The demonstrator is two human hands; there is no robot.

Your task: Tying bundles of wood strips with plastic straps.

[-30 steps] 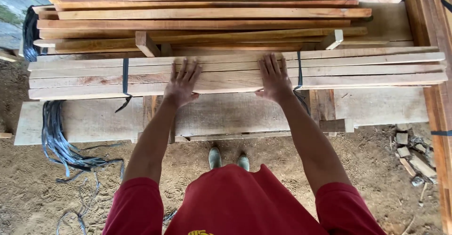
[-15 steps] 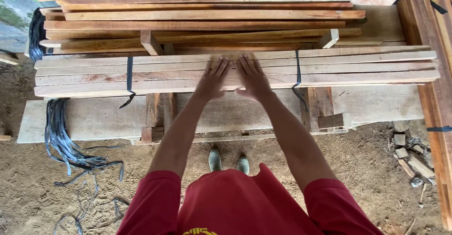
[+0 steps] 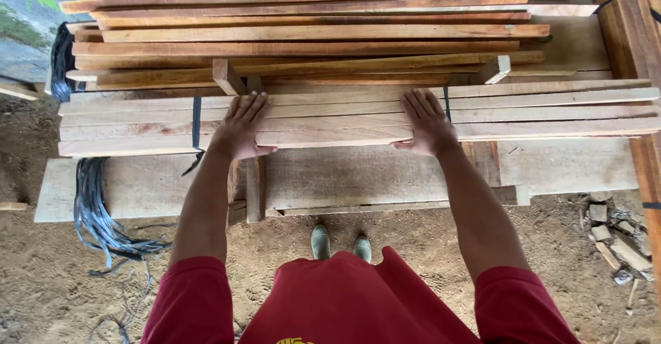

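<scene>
Left hand (image 3: 239, 129) and right hand (image 3: 428, 125) flat and spread on the strapped bundle of boards (image 3: 330, 118), grip open, bundle lying before a loose board stack (image 3: 310, 30), black strap (image 3: 196, 120) beside the left hand

A loose stack of reddish planks (image 3: 303, 30) lies just beyond the hands, with two short wooden blocks (image 3: 227, 77) poking up at its near edge. Below the hands, a broad pale board (image 3: 138, 185) lies near the sandy ground (image 3: 413, 241). A tangle of dark strapping (image 3: 103, 220) trails well to the left of the left hand, and wood scraps (image 3: 613, 237) lie well to the right of the right one.
</scene>
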